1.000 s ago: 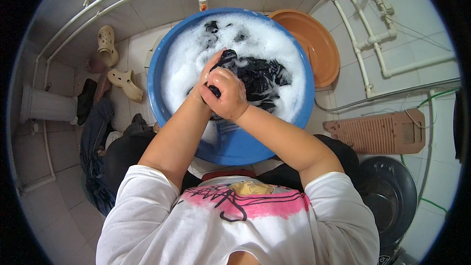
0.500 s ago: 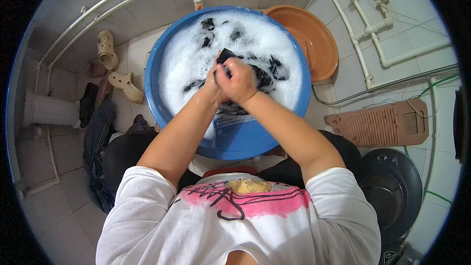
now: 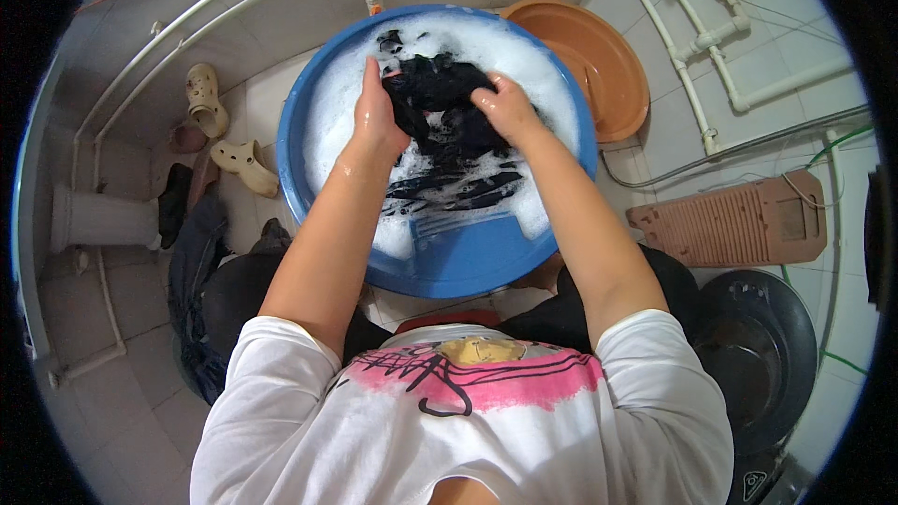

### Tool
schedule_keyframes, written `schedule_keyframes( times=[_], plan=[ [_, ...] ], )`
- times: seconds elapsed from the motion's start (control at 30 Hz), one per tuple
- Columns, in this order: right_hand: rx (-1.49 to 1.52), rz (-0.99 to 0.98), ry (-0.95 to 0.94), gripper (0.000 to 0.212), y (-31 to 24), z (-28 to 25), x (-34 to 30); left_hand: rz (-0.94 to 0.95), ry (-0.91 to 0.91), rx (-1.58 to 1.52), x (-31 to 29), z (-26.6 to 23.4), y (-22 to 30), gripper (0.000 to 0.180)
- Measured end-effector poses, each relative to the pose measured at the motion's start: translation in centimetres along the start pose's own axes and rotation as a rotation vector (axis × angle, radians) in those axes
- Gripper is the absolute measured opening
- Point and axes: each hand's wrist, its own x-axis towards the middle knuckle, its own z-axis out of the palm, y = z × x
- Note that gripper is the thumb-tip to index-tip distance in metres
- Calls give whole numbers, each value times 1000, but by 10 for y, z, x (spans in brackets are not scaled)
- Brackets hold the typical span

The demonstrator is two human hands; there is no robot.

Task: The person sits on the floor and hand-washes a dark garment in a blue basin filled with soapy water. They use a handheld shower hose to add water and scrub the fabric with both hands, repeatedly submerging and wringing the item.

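A blue round tub (image 3: 295, 164) of white suds stands before me with a wet black garment (image 3: 440, 84) spread above the foam. My left hand (image 3: 376, 117) is upright at the garment's left side, fingers stretched out, the cloth against its palm. At the right side my right hand (image 3: 508, 110) has its fingers curled and closed on the black fabric. More dark cloth (image 3: 458, 189) lies in the suds nearer me, beside the tub's ridged blue washboard slope (image 3: 463, 243). The fingertips on the far side of the cloth are partly hidden.
An orange basin (image 3: 608, 65) stands behind the tub at the right. Further right lie a brown washboard (image 3: 730, 220) and a black basin (image 3: 762, 346). Cream clogs (image 3: 245, 166) and dark clothing (image 3: 192, 271) are at the left. White pipes (image 3: 234, 9) run along the walls.
My hands were clasped together around bunched black cloth; now they have moved apart, left and right, and the garment is spread out between them.
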Motion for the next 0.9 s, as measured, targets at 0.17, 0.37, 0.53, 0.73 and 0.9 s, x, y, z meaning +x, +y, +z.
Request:
schedule_keyframes(
  times=[0.17, 0.37, 0.53, 0.73, 0.9],
  plan=[
    [-18, -449, -15, 40, -62, 42, -36, -330, -76, -100, 26, -32, -39, 43],
    [-436, -653, 258, 36, -52, 80, -60, 358, -992, -732, 20, -15, -106, 38],
    [-334, -214, 407, 31, -40, 48, -32, -306, -143, -192, -15, -10, -60, 41],
    [-273, -662, 326, 23, -50, 83, -58, -308, 57, -304, -10, -22, -50, 48],
    [-509, 45, 476, 27, -1, 13, -8, -471, -682, -173, -24, -11, -17, 47]
  ],
)
